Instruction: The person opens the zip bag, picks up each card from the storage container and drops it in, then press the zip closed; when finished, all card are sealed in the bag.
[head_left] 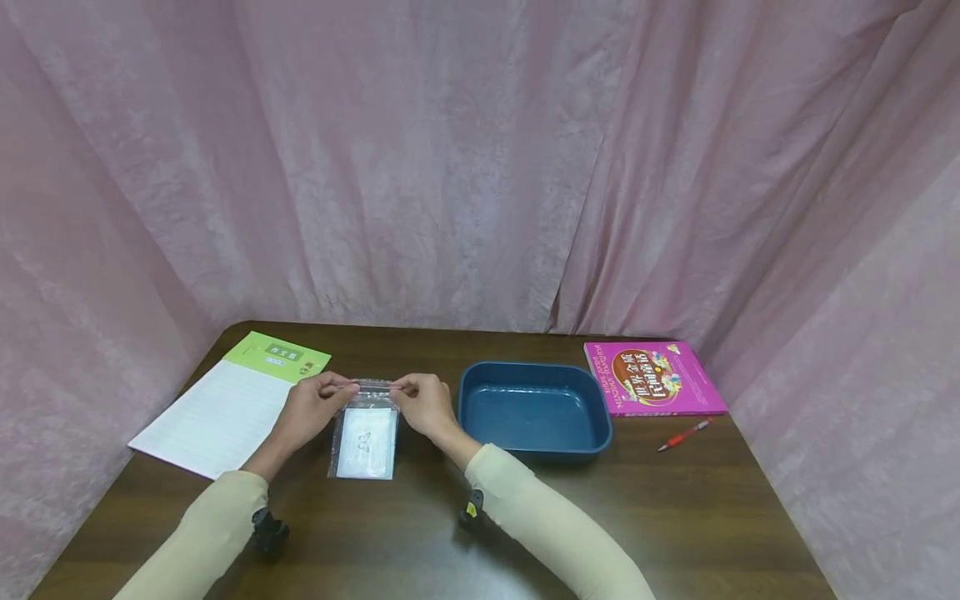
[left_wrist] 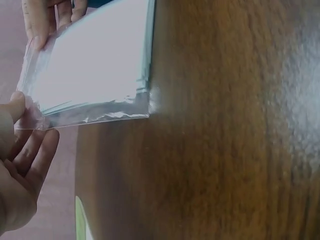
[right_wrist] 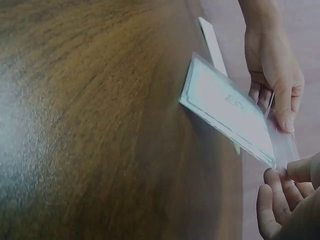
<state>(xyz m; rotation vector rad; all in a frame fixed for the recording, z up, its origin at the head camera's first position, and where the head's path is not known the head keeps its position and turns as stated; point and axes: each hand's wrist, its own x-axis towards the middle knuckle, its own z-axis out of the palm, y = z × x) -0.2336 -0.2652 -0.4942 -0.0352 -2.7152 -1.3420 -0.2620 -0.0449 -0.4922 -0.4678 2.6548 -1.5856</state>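
Note:
Between the two hands is a clear plastic zip bag (head_left: pixel 364 433) with a stack of white paper cards (left_wrist: pixel 102 57) inside; the top card bears a small dark mark. My left hand (head_left: pixel 309 410) pinches the bag's upper left corner between thumb and fingers. At the upper right corner, my right hand (head_left: pixel 427 407) pinches the same top strip. The strip is stretched across between them, and the cards hang toward the near side. In the right wrist view the bag (right_wrist: pixel 282 145) tilts, its far end low by the tabletop.
Left of the bag lies an open lined notebook (head_left: pixel 217 412) with a green cover flap. A blue plastic basin (head_left: pixel 534 455) stands just right of the right hand. Farther right are a pink book (head_left: pixel 693 379) and a red pen (head_left: pixel 684 435). Pink curtains (head_left: pixel 450 167) hang behind the wooden table (head_left: pixel 390 542).

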